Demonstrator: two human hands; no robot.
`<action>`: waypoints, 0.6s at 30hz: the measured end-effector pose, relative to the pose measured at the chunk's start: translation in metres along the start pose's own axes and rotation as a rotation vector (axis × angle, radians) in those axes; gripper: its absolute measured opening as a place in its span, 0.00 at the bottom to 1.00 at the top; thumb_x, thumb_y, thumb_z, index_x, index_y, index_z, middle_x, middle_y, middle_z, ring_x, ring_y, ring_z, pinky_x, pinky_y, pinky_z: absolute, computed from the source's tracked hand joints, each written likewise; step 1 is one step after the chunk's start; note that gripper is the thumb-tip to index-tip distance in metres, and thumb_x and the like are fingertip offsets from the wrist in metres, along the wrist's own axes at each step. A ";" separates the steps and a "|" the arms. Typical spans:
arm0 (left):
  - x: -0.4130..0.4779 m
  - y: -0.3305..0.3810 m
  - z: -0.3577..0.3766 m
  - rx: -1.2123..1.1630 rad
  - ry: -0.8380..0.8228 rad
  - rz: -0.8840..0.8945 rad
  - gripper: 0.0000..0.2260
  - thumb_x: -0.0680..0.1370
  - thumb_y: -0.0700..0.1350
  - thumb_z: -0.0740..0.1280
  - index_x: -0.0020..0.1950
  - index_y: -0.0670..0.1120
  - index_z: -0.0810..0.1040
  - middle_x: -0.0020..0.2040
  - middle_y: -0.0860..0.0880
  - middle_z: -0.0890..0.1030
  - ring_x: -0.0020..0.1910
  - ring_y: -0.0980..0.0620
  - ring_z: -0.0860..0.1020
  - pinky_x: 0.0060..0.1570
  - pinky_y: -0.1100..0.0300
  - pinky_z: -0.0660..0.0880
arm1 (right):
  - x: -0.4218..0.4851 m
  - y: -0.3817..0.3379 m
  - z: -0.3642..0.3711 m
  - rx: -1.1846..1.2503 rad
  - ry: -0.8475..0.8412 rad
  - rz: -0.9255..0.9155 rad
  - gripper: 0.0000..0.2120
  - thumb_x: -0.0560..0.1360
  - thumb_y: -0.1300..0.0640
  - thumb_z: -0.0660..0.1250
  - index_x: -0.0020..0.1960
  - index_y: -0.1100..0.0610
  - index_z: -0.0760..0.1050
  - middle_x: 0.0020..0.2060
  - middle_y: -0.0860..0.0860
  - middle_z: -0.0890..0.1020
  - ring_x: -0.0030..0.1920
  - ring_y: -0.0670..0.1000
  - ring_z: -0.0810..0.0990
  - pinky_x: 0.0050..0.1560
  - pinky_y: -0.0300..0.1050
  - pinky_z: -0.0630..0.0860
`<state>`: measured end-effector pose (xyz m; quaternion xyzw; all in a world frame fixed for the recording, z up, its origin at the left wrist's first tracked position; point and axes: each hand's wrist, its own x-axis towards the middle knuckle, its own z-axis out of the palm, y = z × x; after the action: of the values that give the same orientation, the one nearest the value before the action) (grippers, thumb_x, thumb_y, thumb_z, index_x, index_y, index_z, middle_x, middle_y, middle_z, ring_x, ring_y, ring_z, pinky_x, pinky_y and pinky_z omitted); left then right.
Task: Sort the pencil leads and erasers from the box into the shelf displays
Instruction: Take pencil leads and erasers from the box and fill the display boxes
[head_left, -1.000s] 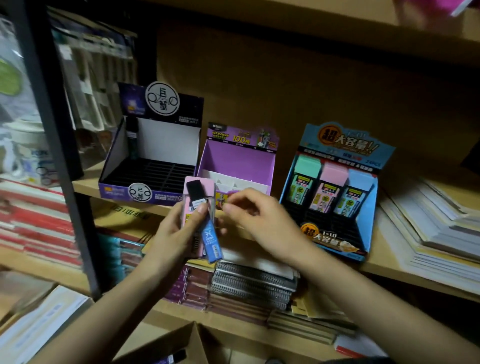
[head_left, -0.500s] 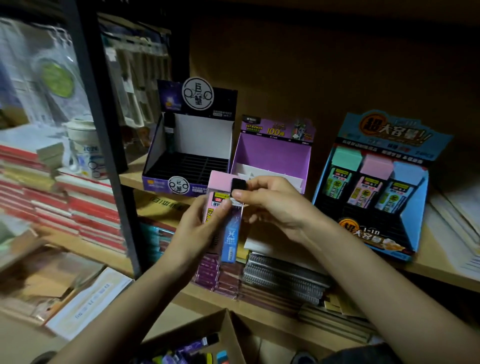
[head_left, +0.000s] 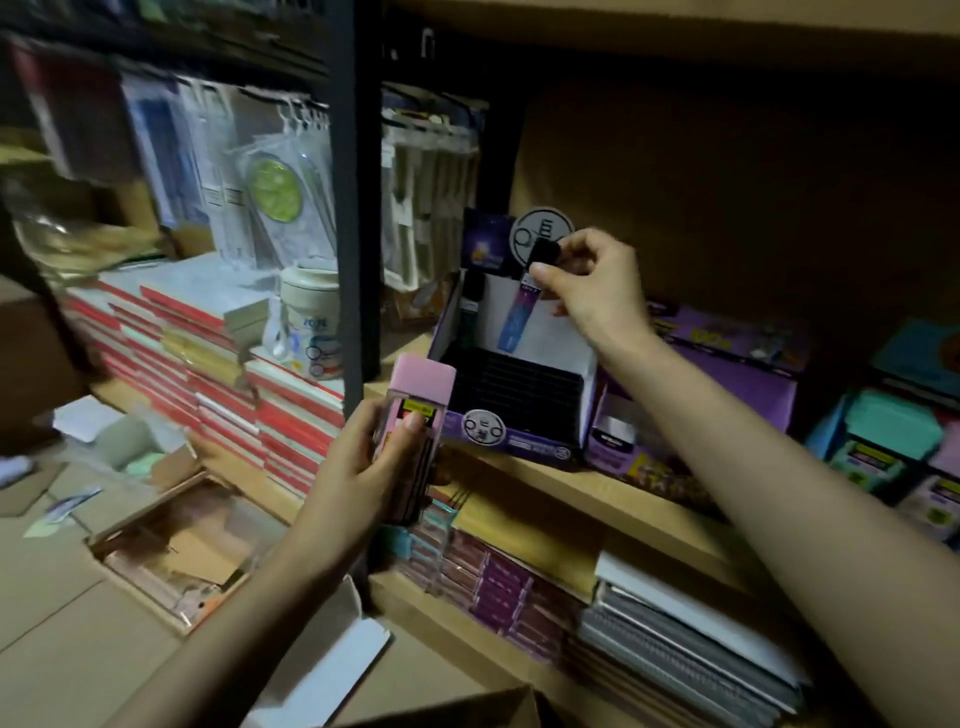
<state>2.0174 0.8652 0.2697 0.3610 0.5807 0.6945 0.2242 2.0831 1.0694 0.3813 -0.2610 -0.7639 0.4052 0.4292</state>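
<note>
Above display box (head_left: 524, 439): lead tube (head_left: 519, 309) in right hand (head_left: 597, 293), pink eraser (head_left: 422, 382) in left hand (head_left: 358, 480).

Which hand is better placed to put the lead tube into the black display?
Right. The right hand pinches the lead tube over the black display; the left hand grips a pink pack, lower down.

Pink eraser (head_left: 423, 376); lead tube (head_left: 518, 314) seemingly blue-purple.

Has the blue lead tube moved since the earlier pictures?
Yes. The right hand carried the blue lead tube up and left, over the dark display box's slots.
</note>
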 end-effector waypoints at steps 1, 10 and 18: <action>0.000 -0.001 -0.005 -0.019 0.018 -0.007 0.10 0.74 0.51 0.62 0.53 0.53 0.75 0.45 0.49 0.83 0.42 0.51 0.83 0.34 0.63 0.78 | 0.009 0.005 0.011 -0.060 0.009 -0.019 0.09 0.71 0.63 0.71 0.47 0.57 0.73 0.43 0.56 0.79 0.45 0.57 0.81 0.45 0.53 0.77; -0.011 -0.009 -0.035 -0.101 0.058 -0.097 0.11 0.74 0.51 0.62 0.54 0.53 0.77 0.43 0.45 0.84 0.38 0.49 0.84 0.28 0.65 0.75 | 0.030 0.046 0.043 -0.156 -0.010 -0.052 0.10 0.70 0.62 0.73 0.50 0.59 0.76 0.41 0.53 0.78 0.46 0.56 0.80 0.50 0.56 0.78; -0.015 -0.015 -0.039 -0.142 0.059 -0.127 0.12 0.74 0.52 0.63 0.56 0.53 0.77 0.48 0.45 0.84 0.43 0.47 0.84 0.30 0.63 0.77 | 0.040 0.055 0.048 -0.170 -0.044 0.027 0.12 0.70 0.60 0.73 0.52 0.61 0.78 0.39 0.55 0.79 0.43 0.55 0.80 0.48 0.54 0.78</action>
<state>1.9960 0.8327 0.2494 0.2860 0.5581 0.7286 0.2754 2.0244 1.1099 0.3384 -0.2977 -0.8012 0.3502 0.3831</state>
